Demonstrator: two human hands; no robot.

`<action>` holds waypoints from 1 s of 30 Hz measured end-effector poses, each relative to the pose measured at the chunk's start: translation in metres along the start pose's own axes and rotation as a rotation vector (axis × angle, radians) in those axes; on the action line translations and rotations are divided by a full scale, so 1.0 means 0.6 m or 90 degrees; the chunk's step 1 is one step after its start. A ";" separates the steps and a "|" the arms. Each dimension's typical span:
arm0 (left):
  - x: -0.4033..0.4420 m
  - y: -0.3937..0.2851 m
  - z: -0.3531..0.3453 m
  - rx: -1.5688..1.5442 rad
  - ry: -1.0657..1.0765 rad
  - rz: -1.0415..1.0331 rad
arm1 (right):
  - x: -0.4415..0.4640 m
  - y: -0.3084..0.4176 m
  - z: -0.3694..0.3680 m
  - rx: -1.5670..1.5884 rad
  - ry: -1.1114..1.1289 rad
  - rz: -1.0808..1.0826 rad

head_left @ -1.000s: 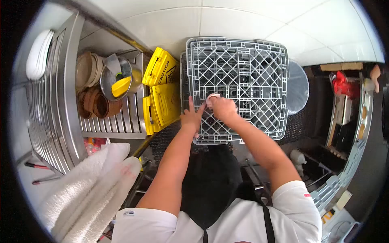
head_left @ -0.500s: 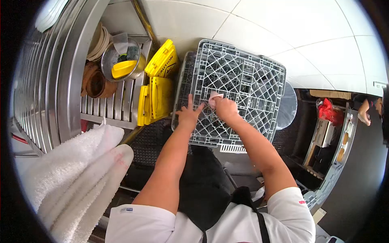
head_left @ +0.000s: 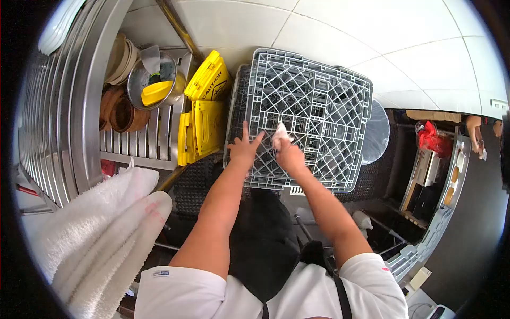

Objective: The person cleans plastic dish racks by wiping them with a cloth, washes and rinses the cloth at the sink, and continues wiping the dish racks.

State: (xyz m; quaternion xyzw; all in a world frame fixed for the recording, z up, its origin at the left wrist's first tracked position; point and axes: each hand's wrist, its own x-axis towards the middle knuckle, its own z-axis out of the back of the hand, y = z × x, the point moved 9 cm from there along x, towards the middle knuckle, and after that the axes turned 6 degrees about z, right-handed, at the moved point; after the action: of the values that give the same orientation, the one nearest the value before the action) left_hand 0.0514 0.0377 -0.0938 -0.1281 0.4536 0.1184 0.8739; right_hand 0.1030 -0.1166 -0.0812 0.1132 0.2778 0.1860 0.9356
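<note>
A grey plastic crate (head_left: 340,95) with a lattice face stands in front of me, its open-mesh surface turned up, atop another dark crate that shows at its left edge. My left hand (head_left: 244,150) rests on the crate's left side with its fingers spread. Bunched in my closed right hand (head_left: 290,158) is a pale pinkish cloth (head_left: 280,136), pressed to the lattice near the crate's middle. The underside of the cloth is hidden.
Yellow caution signs (head_left: 204,130) lean left of the crate, beside a slatted steel shelf with a metal bowl (head_left: 172,98) and brown pots. White towels (head_left: 90,228) hang at lower left. A round plastic-covered thing (head_left: 376,135) is at right; farther right shows another person's hand (head_left: 481,150).
My right hand has moved slightly toward me with the cloth across the lattice. My left hand stays spread on the crate. The view has shifted a little.
</note>
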 end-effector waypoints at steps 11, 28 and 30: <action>0.007 -0.005 -0.009 0.033 0.018 0.006 | -0.005 0.038 0.011 0.276 -0.115 -0.132; -0.001 -0.013 -0.005 0.103 0.028 0.027 | -0.040 -0.068 0.043 0.412 -0.204 -0.151; -0.001 -0.013 -0.005 0.100 0.031 0.024 | -0.060 -0.094 0.073 0.342 -0.290 -0.171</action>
State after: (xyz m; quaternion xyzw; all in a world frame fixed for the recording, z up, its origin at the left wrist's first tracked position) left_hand 0.0516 0.0291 -0.0942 -0.0538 0.4850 0.0958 0.8676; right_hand 0.1157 -0.1871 -0.0457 0.3557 0.1138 -0.0477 0.9264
